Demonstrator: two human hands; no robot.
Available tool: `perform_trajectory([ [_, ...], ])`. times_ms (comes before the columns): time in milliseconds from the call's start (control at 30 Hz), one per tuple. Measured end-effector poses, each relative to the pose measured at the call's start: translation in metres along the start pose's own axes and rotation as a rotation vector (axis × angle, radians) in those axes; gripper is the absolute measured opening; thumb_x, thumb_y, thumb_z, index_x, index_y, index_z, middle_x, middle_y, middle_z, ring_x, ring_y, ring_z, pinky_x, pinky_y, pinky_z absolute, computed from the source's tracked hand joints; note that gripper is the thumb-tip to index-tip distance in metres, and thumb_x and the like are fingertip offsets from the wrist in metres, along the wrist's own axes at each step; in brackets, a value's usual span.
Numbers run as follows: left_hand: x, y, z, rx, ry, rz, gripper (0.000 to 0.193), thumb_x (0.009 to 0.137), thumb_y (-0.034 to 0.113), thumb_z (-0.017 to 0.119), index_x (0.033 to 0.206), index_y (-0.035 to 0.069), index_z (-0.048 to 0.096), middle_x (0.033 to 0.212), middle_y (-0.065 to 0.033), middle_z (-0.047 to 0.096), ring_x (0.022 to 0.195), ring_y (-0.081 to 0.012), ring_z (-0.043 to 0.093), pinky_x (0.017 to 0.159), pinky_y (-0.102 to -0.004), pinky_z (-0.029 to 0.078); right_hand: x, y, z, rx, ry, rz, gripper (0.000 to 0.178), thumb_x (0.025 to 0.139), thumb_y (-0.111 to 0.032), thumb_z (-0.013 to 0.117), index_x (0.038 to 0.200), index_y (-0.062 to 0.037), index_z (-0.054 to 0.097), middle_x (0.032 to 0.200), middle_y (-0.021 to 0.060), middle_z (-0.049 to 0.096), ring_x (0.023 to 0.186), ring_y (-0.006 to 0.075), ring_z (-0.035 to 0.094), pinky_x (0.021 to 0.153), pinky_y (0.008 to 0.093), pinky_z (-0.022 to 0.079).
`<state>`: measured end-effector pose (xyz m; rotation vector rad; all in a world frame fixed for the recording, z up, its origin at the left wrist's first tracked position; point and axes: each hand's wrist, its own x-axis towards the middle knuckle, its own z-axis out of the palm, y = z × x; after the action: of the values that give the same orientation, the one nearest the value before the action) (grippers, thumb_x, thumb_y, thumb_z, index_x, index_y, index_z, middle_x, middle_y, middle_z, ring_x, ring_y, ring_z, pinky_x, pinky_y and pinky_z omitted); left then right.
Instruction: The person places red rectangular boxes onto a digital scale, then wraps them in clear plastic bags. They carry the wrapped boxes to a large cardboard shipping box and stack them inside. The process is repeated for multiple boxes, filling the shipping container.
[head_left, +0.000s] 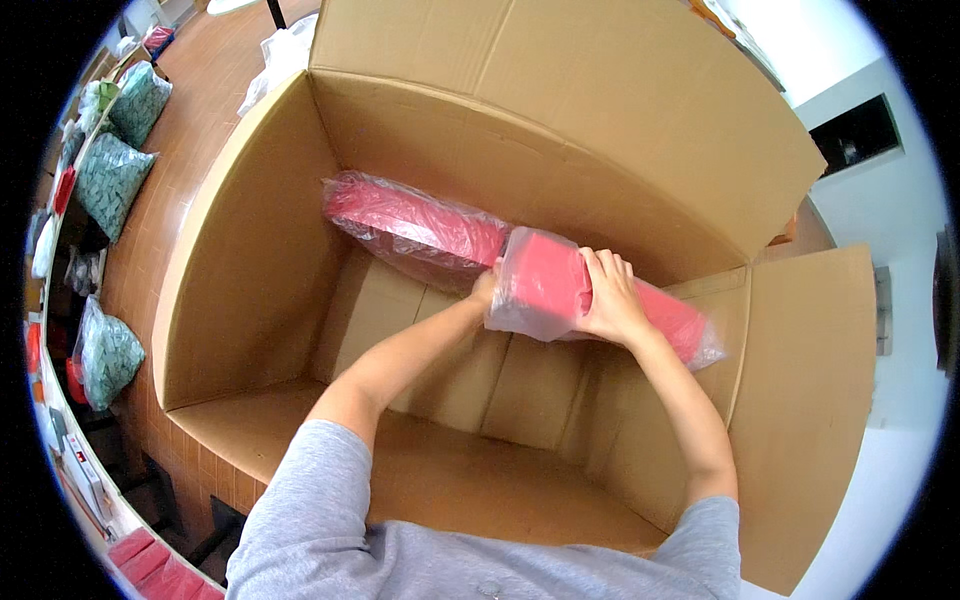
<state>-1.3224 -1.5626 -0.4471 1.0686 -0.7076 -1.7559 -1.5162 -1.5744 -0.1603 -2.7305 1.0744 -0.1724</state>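
Observation:
A large open cardboard box (pixel 250 250) stands in front of me, and both my arms reach down into it. Between my hands is a red block-shaped pack (pixel 540 275) in clear plastic. My left hand (pixel 486 287) grips its left side, with most of the fingers hidden behind it. On its right side my right hand (pixel 612 300) is closed, fingers over the top edge. A long red plastic-wrapped pack (pixel 415 222) lies along the far wall at the left. Another red wrapped pack (pixel 675 320) shows at the right, partly covered by my right hand and forearm.
The box's tall far flap (pixel 600 90) stands up, and its right flap (pixel 800 400) leans outward. On the wooden floor to the left sit several clear bags (pixel 115 185) of greenish pieces. A white plastic bag (pixel 285 60) lies behind the box; stacked red packs (pixel 160 565) are at lower left.

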Motion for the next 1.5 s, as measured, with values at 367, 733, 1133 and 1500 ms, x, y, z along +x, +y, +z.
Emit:
perform_trajectory([
  [367,-0.089,0.023,-0.009,0.599,0.416,0.126,0.036,0.09,0.032,0.058,0.101,-0.001,0.048,0.092,-0.0168,0.062,0.077,-0.028,0.064,0.07,-0.0381,0.054,0.046,0.043,0.047,0.032,-0.17,-0.063,0.095,0.055,-0.028,0.079,0.134,0.0028,0.035,0.121,0.0229,0.045,0.117,0.0375,0.042,0.102,0.0481,0.033],
  [733,-0.236,0.163,-0.017,0.753,-0.012,-0.36,0.037,0.099,0.035,0.046,0.114,0.002,0.053,0.108,-0.0064,0.063,0.102,-0.0162,0.06,0.086,-0.0304,0.049,0.05,0.069,0.183,-0.088,-0.014,0.1,0.102,0.057,-0.028,0.085,0.142,-0.008,0.03,0.137,0.0228,0.036,0.129,0.0395,0.033,0.111,0.05,0.025],
  [1133,-0.455,0.24,0.02,0.352,0.549,0.489,0.021,0.1,0.017,0.045,0.109,0.001,0.055,0.102,-0.0091,0.063,0.096,-0.0168,0.062,0.086,-0.0311,0.049,0.027,-0.006,0.094,-0.014,0.25,0.201,0.078,0.07,-0.018,0.073,0.136,-0.0003,0.036,0.133,0.0245,0.036,0.123,0.04,0.036,0.105,0.0486,0.031],
  [1500,-0.706,0.09,0.034,0.13,1.041,0.676,0.015,0.096,0.006,0.047,0.101,-0.001,0.059,0.092,-0.0075,0.064,0.088,-0.0132,0.061,0.083,-0.0273,0.049,0.056,-0.331,-0.022,0.227,0.39,-0.557,0.037,0.077,-0.012,0.067,0.111,-0.0028,0.058,0.115,0.017,0.053,0.111,0.0348,0.047,0.099,0.0424,0.038],
])
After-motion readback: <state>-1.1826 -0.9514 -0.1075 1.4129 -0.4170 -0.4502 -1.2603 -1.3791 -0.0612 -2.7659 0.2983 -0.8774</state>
